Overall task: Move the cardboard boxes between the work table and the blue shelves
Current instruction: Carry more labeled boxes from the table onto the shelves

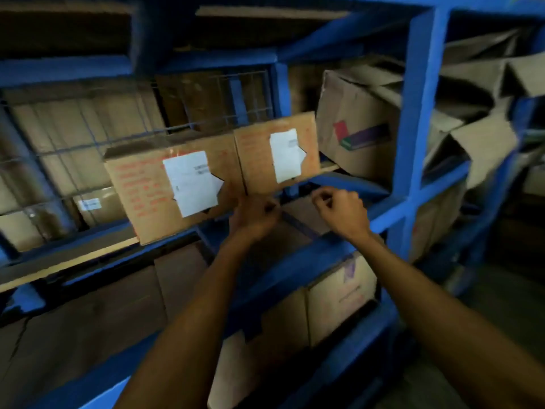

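Two flat cardboard boxes with white labels and red print stand side by side on a middle shelf of the blue shelves [418,113]: a left box [141,190] and a right box [256,152]. My left hand [256,214] is just below the seam between them, fingers curled, holding nothing I can see. My right hand [339,211] hangs below the right box's lower right corner, fingers also curled and apart from the box. Both forearms reach up from the bottom of the view.
A larger box with a red and purple logo [354,134] sits right of the pair. Crumpled open boxes [477,119] fill the right bay. More boxes [339,293] stand on lower shelves. A wire mesh [73,149] backs the left bay.
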